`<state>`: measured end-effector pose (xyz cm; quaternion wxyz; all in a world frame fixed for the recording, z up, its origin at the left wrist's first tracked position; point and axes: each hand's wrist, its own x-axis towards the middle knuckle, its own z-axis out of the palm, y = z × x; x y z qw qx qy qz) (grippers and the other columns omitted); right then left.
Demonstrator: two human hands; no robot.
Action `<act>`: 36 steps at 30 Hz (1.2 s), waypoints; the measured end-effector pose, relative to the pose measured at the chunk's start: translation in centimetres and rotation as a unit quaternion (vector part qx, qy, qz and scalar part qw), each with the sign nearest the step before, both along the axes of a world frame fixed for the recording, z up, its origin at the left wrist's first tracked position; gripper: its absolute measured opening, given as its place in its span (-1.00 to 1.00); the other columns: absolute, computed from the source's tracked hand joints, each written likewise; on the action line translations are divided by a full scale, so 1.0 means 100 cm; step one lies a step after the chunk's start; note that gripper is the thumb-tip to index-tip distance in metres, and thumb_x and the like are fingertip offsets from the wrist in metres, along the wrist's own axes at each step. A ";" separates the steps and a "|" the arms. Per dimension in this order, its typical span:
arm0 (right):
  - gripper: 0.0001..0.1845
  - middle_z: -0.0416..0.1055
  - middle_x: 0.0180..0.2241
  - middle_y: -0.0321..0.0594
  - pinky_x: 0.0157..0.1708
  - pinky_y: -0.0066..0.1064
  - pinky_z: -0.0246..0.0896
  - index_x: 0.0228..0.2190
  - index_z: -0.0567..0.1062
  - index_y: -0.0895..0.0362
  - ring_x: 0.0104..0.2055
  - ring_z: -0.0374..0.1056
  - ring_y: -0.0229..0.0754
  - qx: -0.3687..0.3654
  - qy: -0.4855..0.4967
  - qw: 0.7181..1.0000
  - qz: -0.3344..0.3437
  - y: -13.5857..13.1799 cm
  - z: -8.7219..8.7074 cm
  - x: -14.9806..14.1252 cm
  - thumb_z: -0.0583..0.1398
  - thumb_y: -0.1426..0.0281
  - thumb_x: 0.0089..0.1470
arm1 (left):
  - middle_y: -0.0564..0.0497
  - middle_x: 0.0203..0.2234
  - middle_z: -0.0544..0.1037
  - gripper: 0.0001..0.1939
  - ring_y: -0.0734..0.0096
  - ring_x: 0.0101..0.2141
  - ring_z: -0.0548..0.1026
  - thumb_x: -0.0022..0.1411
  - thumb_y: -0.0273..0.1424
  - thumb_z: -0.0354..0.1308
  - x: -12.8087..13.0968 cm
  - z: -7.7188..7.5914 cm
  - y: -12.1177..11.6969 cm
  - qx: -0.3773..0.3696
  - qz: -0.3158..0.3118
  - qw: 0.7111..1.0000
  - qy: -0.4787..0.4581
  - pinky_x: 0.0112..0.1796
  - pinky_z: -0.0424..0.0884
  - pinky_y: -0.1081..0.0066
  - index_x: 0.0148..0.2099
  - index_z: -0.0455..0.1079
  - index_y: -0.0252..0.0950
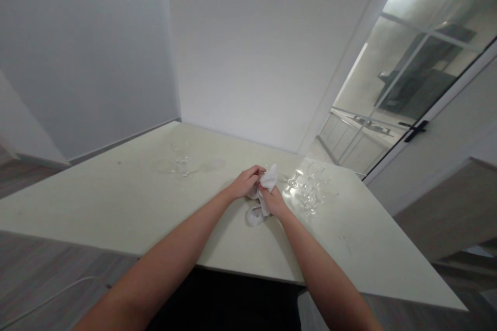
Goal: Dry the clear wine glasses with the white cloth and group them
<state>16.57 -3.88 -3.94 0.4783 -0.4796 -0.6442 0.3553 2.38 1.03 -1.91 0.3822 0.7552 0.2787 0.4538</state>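
My right hand (273, 200) is closed around a bunched white cloth (268, 178), part of which hangs down to the tabletop. Close against it, my left hand (247, 182) has its fingers curled in at the cloth's left side. A faint clear gleam shows between the hands, but what the left fingers grip is mostly hidden. Just right of my hands, several clear stemmed glasses (309, 197) stand in a cluster. Farther left on the table is other clear glassware (181, 163), faint against the pale surface; I cannot tell how many pieces.
The pale table (128, 207) reaches back to a white wall (248, 67). At the right stands a glass-paned door with a black handle (416, 130). A white cable (58, 295) lies on the floor at lower left.
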 end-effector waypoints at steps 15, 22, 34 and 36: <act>-0.65 0.51 -0.21 -0.20 0.15 -0.18 0.04 -0.12 0.46 0.08 0.04 0.30 -0.12 0.044 -0.007 0.996 0.077 0.000 -0.002 -0.005 0.09 0.22 0.09 | -0.12 -0.19 0.49 -0.47 0.35 -0.19 0.46 -0.04 -0.21 0.30 0.003 0.010 -0.007 -0.112 -0.028 0.984 -0.139 -0.20 0.37 0.35 -0.06 0.27 -0.34; -0.65 0.50 -0.17 -0.19 0.00 -0.23 0.22 -0.18 0.48 0.14 -0.09 0.38 -0.09 0.012 0.042 0.999 0.006 0.005 -0.003 -0.003 0.09 0.22 0.07 | -0.05 -0.26 0.47 -0.50 0.45 -0.29 0.45 0.00 -0.17 0.26 -0.014 0.024 0.001 -0.022 0.126 0.963 -0.237 -0.26 0.39 0.42 -0.07 0.25 -0.31; -0.76 0.53 -0.24 -0.16 -0.12 -0.26 0.30 -0.28 0.51 0.15 -0.16 0.41 -0.03 0.107 -0.271 0.955 0.050 0.011 -0.020 0.000 0.11 0.51 -0.01 | -0.13 0.01 0.31 -0.31 0.30 -0.11 0.43 -0.05 -0.27 0.32 0.053 0.050 -0.035 -0.012 0.064 0.988 -0.142 -0.22 0.43 0.35 0.12 0.15 -0.16; -0.71 0.50 -0.14 -0.17 -0.01 -0.26 0.25 -0.20 0.48 0.15 -0.05 0.37 -0.05 0.128 -0.346 0.928 0.055 0.013 -0.023 -0.001 0.10 0.54 0.01 | -0.11 -0.08 0.35 -0.32 0.33 -0.18 0.46 -0.09 -0.28 0.34 0.072 0.047 -0.035 -0.040 0.050 0.993 -0.099 -0.23 0.43 0.32 0.08 0.19 -0.21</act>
